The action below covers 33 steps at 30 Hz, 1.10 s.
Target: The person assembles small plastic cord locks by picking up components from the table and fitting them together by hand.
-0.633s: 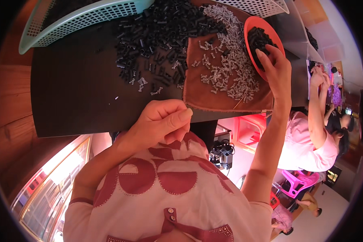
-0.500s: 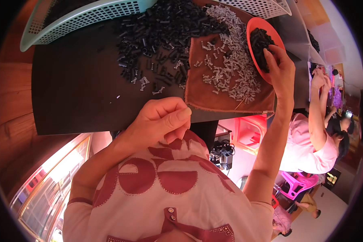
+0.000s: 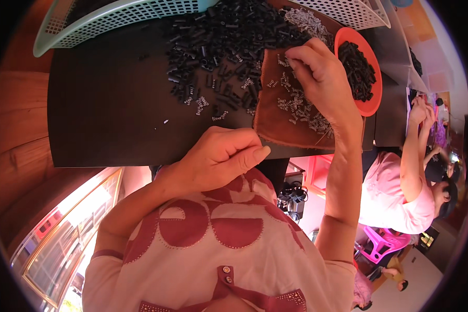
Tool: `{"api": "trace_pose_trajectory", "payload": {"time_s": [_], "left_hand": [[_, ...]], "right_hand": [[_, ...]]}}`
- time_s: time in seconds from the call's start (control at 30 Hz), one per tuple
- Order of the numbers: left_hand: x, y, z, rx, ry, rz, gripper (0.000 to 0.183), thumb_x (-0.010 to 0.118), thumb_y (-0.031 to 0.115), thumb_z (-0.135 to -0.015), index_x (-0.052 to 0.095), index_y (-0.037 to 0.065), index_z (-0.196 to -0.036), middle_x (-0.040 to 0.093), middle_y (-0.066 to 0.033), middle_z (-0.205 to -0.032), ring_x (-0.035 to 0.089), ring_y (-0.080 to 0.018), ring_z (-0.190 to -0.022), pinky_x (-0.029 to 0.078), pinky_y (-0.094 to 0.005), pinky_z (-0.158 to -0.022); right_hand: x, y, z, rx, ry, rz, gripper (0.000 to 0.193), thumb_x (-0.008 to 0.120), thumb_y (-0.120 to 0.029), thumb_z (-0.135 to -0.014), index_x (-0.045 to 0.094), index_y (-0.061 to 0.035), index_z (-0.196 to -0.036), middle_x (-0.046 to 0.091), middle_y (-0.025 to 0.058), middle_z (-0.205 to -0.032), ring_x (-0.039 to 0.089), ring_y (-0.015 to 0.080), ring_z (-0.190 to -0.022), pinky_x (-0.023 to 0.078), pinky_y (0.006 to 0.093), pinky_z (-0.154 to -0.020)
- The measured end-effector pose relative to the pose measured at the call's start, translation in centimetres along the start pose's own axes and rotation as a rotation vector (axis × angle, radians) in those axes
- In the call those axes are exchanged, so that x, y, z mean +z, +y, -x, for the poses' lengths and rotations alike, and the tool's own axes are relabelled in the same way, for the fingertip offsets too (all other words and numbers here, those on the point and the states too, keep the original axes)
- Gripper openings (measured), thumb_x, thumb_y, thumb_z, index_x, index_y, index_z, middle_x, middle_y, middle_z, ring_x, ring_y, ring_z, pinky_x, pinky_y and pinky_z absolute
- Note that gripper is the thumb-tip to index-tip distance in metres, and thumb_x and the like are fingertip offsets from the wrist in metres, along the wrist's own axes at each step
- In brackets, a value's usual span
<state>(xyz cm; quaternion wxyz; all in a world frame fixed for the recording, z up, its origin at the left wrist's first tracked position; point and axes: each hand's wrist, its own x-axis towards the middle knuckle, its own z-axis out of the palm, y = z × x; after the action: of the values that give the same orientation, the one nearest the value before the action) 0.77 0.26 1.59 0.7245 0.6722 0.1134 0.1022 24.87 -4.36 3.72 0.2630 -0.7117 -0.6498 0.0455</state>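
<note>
Fingers (image 3: 244,151) of the left hand (image 3: 216,158) are curled into a loose fist at the near edge of the dark counter (image 3: 104,114), thumb pressed along the forefinger; whether anything small is pinched inside cannot be told. Farther out, the right hand (image 3: 322,78) lies on a brown cloth (image 3: 283,122), its fingertips bent down onto the small silvery springs (image 3: 296,104) scattered there. Just right of that hand sits an orange dish (image 3: 372,99) of black tubes. Beyond, a heap of black tubes (image 3: 218,47) spreads over the counter, with a pale green basket (image 3: 114,18) behind it.
</note>
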Motion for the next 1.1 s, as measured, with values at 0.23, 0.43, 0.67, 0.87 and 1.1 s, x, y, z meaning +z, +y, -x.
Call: {"api": "trace_pose_trajectory", "payload": {"time_s": [0.23, 0.43, 0.67, 0.87, 1.1], "left_hand": [[0.0, 0.5, -0.5, 0.049, 0.008, -0.006, 0.027, 0.054, 0.020, -0.096, 0.055, 0.002, -0.076, 0.051, 0.0010, -0.057, 0.047, -0.0051, -0.051, 0.038, -0.0225, -0.048], [-0.5, -0.5, 0.6, 0.002, 0.005, 0.029, 0.027, 0.054, 0.020, -0.096, 0.055, 0.001, -0.076, 0.052, 0.0002, -0.058, 0.049, -0.0060, -0.053, 0.039, -0.0232, -0.049], [-0.6, -0.8, 0.5, 0.050, 0.007, 0.001, 0.026, 0.054, 0.019, -0.096, 0.055, 0.001, -0.077, 0.055, -0.0018, -0.061, 0.052, -0.0094, -0.054, 0.042, -0.0249, -0.051], [-0.6, -0.9, 0.5, 0.074, 0.013, -0.007, 0.026, 0.054, 0.020, -0.096, 0.055, 0.001, -0.078, 0.056, -0.0025, -0.062, 0.054, -0.0093, -0.055, 0.042, -0.0247, -0.052], [-0.9, -0.7, 0.9, 0.037, 0.038, 0.058, 0.026, 0.052, 0.021, -0.097, 0.056, 0.002, -0.081, 0.057, -0.0020, -0.066, 0.052, -0.0080, -0.056, 0.041, -0.0229, -0.052]], "right_hand": [[-0.5, 0.7, -1.2, 0.011, 0.013, 0.112, 0.017, 0.058, -0.007, -0.085, 0.062, -0.0062, -0.101, 0.055, 0.0109, -0.087, 0.059, 0.0322, -0.080, 0.048, 0.0402, -0.068], [1.0, -1.3, -1.2, -0.019, -0.038, 0.029, 0.018, 0.058, 0.000, -0.086, 0.062, -0.0029, -0.102, 0.052, 0.0091, -0.084, 0.056, 0.0245, -0.075, 0.045, 0.0326, -0.066], [1.3, -1.1, -1.4, -0.040, -0.031, 0.003, 0.016, 0.059, -0.009, -0.085, 0.062, -0.0047, -0.100, 0.053, 0.0104, -0.086, 0.057, 0.0313, -0.075, 0.047, 0.0388, -0.066], [2.7, -2.1, -2.5, -0.084, -0.030, 0.164, 0.015, 0.063, -0.006, -0.084, 0.060, -0.0020, -0.098, 0.053, 0.0092, -0.084, 0.057, 0.0257, -0.071, 0.045, 0.0328, -0.063], [1.5, -2.9, -1.1, -0.040, 0.008, -0.026, 0.012, 0.065, -0.009, -0.081, 0.059, -0.0040, -0.091, 0.053, 0.0093, -0.081, 0.057, 0.0293, -0.069, 0.046, 0.0373, -0.060]]}}
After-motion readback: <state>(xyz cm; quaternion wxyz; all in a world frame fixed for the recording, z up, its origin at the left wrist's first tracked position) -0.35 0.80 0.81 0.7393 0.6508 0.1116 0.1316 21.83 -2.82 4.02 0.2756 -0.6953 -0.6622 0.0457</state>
